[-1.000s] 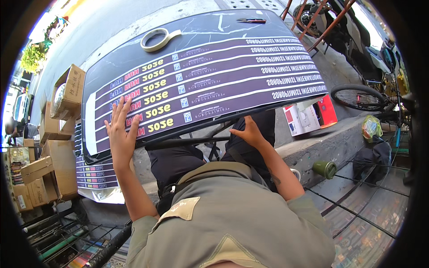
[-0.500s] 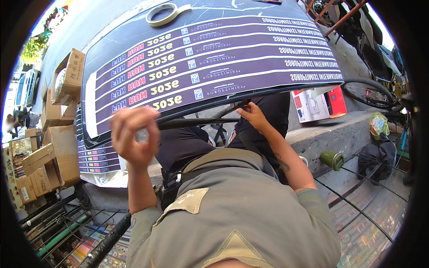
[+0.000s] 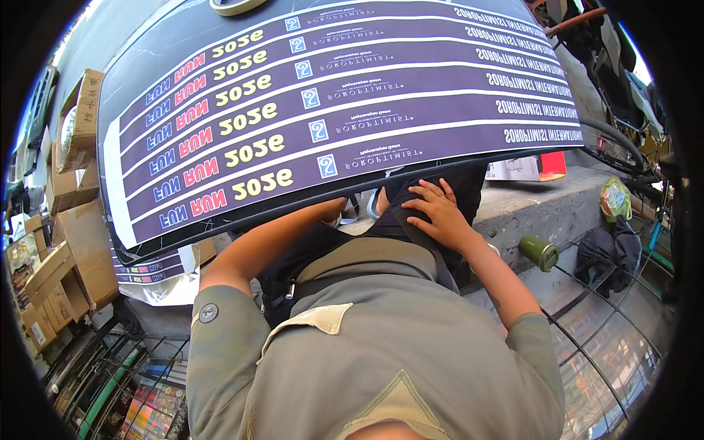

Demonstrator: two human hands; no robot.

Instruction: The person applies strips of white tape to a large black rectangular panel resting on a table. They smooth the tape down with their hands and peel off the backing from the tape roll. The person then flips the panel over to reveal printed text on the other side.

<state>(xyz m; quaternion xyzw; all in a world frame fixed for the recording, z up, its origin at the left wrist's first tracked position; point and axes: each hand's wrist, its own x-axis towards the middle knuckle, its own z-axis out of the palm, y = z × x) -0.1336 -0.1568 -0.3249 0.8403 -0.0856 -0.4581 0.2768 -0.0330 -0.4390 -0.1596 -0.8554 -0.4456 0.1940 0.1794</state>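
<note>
A printed sheet of dark purple strips (image 3: 286, 143) with white dividing lines lies on the dark marbled tabletop (image 3: 112, 216) in front of me. My left hand (image 3: 334, 211) reaches in low between my legs, under the table's near edge; its fingers are hidden there. My right hand (image 3: 438, 213) rests palm down on my right thigh, fingers stretched out and a little apart. Beneath its palm shows a dark flat piece (image 3: 413, 229), whose kind I cannot make out. A roll of tape (image 3: 236, 7) sits at the far side of the table, cut off by the picture's edge.
Cardboard boxes (image 3: 86, 253) are stacked at the left, beside another printed sheet (image 3: 150, 268) below the table. On the right, a concrete ledge (image 3: 506, 205) bears a red and white box (image 3: 524, 167). A green cylindrical container (image 3: 539, 253) and wire grid (image 3: 587, 345) are closer.
My left hand has dropped from above the table's near edge to beneath it. My right hand has moved from under the edge onto my thigh. The view has shifted, bringing the sheet closer.
</note>
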